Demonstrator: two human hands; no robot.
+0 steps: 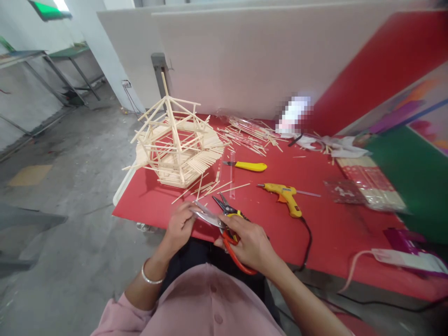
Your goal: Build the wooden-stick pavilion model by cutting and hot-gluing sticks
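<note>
Snipping sticks at the red table (332,224)
Right hand (252,245) grips red scissors (227,233); left hand (180,226) pinches a stick (205,208) at the blades.

A pixelated patch (293,114) hid something at upper centre against the white board, the packets (371,186) and green sheet (416,182) at right were smeared by blur, and the right hand (250,245) covered part of the red scissor handles (236,256).
</note>
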